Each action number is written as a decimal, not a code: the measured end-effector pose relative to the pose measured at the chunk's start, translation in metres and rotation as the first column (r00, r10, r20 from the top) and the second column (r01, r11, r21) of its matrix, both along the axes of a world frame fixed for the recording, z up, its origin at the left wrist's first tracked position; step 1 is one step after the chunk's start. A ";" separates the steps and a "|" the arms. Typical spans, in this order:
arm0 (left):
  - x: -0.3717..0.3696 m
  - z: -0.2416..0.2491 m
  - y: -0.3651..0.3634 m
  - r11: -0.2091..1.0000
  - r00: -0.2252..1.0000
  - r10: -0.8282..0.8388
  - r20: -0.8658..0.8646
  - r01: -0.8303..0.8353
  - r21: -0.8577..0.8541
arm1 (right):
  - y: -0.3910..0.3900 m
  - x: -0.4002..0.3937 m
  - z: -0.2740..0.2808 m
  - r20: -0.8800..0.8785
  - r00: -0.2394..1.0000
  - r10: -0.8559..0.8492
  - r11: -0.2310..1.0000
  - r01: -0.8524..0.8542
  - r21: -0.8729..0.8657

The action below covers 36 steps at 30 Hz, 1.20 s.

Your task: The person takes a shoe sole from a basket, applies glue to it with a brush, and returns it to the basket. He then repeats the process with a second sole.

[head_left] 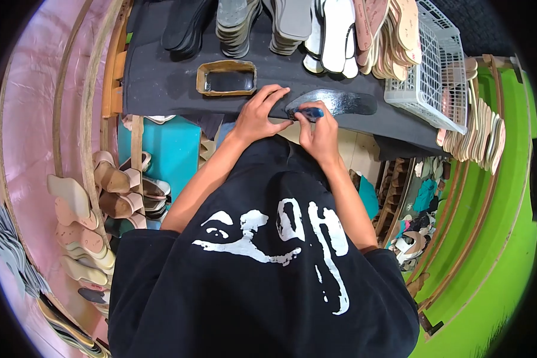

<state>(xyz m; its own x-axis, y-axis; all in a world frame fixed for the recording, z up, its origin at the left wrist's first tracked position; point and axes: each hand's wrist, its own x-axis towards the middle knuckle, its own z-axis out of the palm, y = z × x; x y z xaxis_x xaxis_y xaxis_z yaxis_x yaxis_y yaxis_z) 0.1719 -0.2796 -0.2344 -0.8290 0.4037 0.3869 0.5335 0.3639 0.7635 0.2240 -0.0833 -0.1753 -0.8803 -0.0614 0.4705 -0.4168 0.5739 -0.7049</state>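
A dark shoe insole (357, 104) lies lengthwise on the black-covered table, its surface glossy and wet-looking toward the left and middle. My right hand (320, 136) grips a small brush with a blue handle (312, 112), its dark tip down at the insole's left end. To the left of that end rests my left hand (260, 113), fingers spread and thumb apart, holding nothing. Whether its fingertips touch the insole is hard to make out. Behind my left hand stands an open rectangular tub (200, 80) with a brown, stained rim and dark inside.
Stacks of black insoles (188, 30), grey insoles (294, 21), white insoles (339, 36) and pinkish insoles (400, 36) line the table's back. A white plastic basket (426, 89) stands at the right edge. Racks of shoe parts (116, 179) flank me on both sides.
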 end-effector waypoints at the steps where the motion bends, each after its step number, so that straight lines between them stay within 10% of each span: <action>1: 0.000 0.000 0.001 1.000 1.000 -0.002 -0.003 0.002 0.003 | 0.003 -0.003 0.002 0.001 0.996 -0.091 0.996 0.091 0.000; 36: -0.001 -0.009 0.003 1.000 0.994 0.002 -0.109 0.001 0.027 | -0.006 -0.019 0.008 0.167 0.949 -0.267 0.960 0.277 -0.044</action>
